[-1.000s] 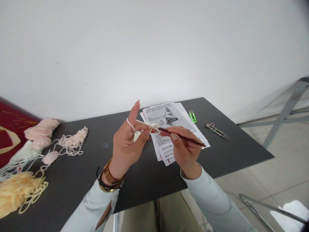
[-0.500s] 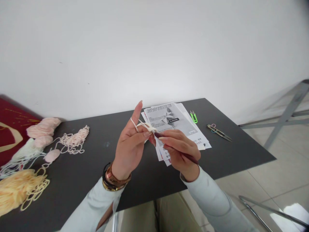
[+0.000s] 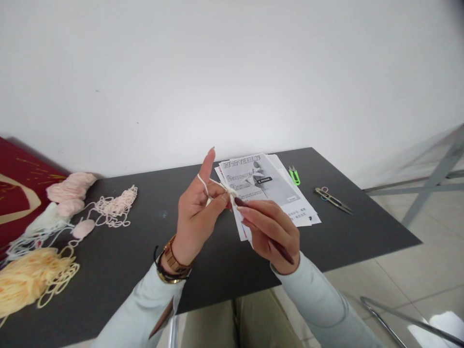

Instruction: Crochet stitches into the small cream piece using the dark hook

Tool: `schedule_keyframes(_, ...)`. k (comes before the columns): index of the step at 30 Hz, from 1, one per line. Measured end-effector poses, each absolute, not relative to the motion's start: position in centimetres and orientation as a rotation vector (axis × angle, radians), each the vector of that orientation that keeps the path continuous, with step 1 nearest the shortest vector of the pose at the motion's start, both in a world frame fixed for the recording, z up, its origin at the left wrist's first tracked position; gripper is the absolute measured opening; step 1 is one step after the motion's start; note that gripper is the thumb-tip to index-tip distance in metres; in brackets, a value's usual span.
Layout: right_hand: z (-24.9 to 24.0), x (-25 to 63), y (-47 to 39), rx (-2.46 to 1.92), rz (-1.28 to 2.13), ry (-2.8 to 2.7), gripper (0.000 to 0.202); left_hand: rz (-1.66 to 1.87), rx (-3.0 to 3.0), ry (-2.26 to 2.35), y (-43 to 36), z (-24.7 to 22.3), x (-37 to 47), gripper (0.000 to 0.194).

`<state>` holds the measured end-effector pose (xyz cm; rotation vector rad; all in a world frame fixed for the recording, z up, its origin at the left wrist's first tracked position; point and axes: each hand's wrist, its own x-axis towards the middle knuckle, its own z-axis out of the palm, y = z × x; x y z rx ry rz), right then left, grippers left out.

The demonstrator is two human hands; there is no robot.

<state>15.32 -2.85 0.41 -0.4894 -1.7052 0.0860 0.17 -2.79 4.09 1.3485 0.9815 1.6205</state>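
Note:
My left hand (image 3: 199,208) pinches a small piece of cream crochet work (image 3: 231,192) between thumb and fingers. Its index finger points up, with a strand of cream yarn (image 3: 203,181) looped around it and running to the piece. My right hand (image 3: 271,232) is closed around a crochet hook with a dark brown handle (image 3: 282,251). The hook's tip end meets the cream piece, and the stitches there are too small to make out. Both hands are above the table, partly in front of the printed sheets (image 3: 279,193).
On the dark table (image 3: 145,266), pink yarn (image 3: 70,191), a loose pink tangle (image 3: 116,208), pale yarn (image 3: 41,229) and yellow yarn (image 3: 31,280) lie left, near a red bag (image 3: 21,183). Green thread snips (image 3: 294,175) and metal snips (image 3: 332,199) lie right.
My right hand has turned slightly, so more of the hook's handle end shows below it. My left hand has tilted a little, still holding the cream piece. The whole view has shifted slightly.

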Motion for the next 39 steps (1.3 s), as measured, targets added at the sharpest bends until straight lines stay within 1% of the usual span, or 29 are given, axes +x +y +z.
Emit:
schedule_keyframes(7,0.4,15.4,-2.1,-0.495,0.273,-1.464,0.02,1.528,1.318,0.962,-2.4,4.1,-0.6,0.056)
schedule_keyframes(14,0.1,15.3,-1.1,-0.45,0.493,-1.271,0.012,1.384,1.159,0.816,-2.0,4.4,-1.0,0.069)
schedule_keyframes(18,0.4,15.3,-0.9,-0.46,0.641,-1.188,0.012,1.291,1.071,0.736,-1.9,4.6,-1.1,0.072)
schedule_keyframes(22,1.0,15.4,-0.8,-0.409,0.785,-1.165,0.014,1.224,1.008,0.653,-2.0,4.7,-1.1,0.07)
schedule_keyframes(27,1.3,15.4,-0.7,-0.317,0.854,-1.137,0.011,1.167,0.981,0.619,-2.1,4.9,-1.2,0.069)
schedule_keyframes(33,0.8,15.7,-0.7,-0.33,0.824,-1.166,0.011,1.135,1.003,0.642,-1.9,5.0,-1.4,0.071)
schedule_keyframes(39,1.2,15.5,-0.9,-0.391,1.052,-1.052,0.012,1.119,1.042,0.589,-2.1,4.7,-1.7,0.071)
